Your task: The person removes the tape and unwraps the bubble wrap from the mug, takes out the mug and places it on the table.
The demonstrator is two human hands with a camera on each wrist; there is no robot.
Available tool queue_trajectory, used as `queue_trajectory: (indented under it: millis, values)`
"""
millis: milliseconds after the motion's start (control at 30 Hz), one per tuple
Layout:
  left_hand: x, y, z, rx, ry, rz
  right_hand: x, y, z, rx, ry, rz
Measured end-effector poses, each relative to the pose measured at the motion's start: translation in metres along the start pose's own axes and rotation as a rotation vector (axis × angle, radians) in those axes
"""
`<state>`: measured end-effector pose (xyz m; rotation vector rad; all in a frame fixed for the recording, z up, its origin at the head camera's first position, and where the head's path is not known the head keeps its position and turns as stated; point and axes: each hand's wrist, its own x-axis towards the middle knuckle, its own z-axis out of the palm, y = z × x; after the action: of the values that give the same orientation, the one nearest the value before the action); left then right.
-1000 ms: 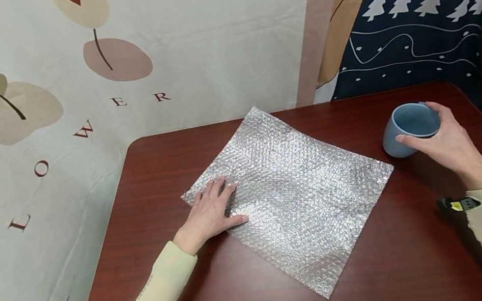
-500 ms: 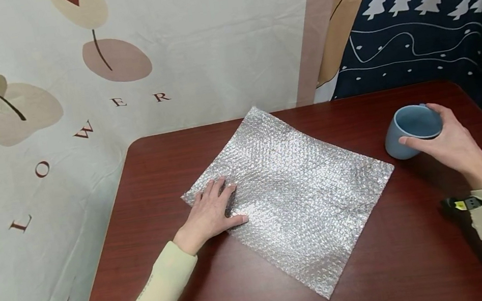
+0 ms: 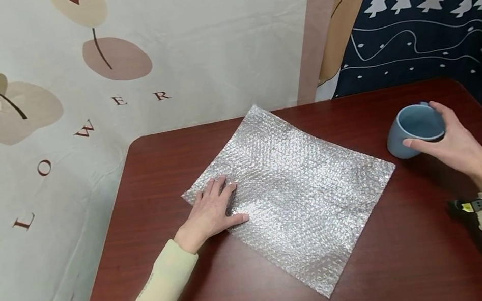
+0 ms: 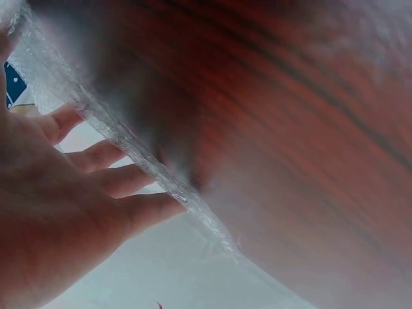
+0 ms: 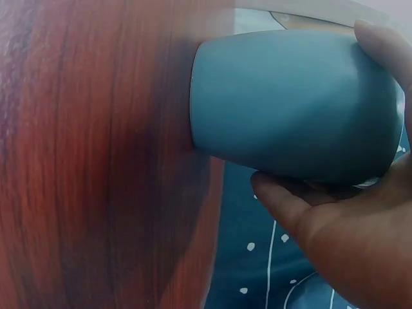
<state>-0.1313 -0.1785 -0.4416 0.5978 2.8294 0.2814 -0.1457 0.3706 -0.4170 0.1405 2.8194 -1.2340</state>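
A square of silvery bubble wrap [image 3: 302,188] lies turned cornerwise on the dark red table [image 3: 144,184]. My left hand [image 3: 209,209] rests on its left edge, fingers spread and straight; the left wrist view shows the fingers [image 4: 135,177] along the edge of the sheet. At the table's back right my right hand [image 3: 462,145] grips a blue mug [image 3: 399,141] by its upper side, thumb in front and fingers round behind. In the right wrist view the mug [image 5: 290,103] stands upright with its base at the tabletop. Its handle is mostly hidden behind the hand.
A pale cloth with flowers and letters [image 3: 217,46] hangs behind the table. Dark blue fabric with white trees [image 3: 419,38] hangs at the back right, close behind the mug. The table's rounded right corner [image 3: 451,85] lies just beyond the mug.
My right hand and the mug have shifted very slightly to the right in the head view. My left hand stays on the bubble wrap, which has kept its place.
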Motion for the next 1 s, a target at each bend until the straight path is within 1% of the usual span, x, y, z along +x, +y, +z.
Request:
queue_trajectory:
  millis: [267, 333, 433, 600, 700, 767, 867, 1000]
  values:
    - [0.003, 0.003, -0.002, -0.007, -0.008, 0.009, -0.007, 0.002, 0.000, -0.014, 0.025, -0.022]
    - [0.003, 0.002, -0.003, -0.017, -0.023, 0.004, -0.010, 0.002, 0.001, -0.012, 0.056, -0.037]
    - [0.003, 0.003, -0.005, -0.035, -0.044, -0.005, -0.017, -0.001, 0.002, -0.016, 0.125, -0.069]
    - [0.002, 0.003, -0.007, -0.050, -0.068, -0.028, -0.028, -0.015, 0.003, -0.061, 0.238, -0.143]
    - [0.002, 0.002, -0.006, -0.053, -0.051, -0.032, -0.033, -0.026, 0.004, -0.082, 0.286, -0.187]
    - [0.002, 0.002, -0.005, -0.052, -0.031, -0.028, -0.036, -0.032, 0.006, -0.082, 0.304, -0.206]
    - [0.002, 0.002, -0.006, -0.055, -0.005, -0.022, -0.040, -0.038, 0.007, -0.061, 0.307, -0.236]
    - [0.002, 0.002, -0.008, -0.080, 0.033, -0.002, -0.043, -0.047, 0.012, -0.048, 0.289, -0.267]
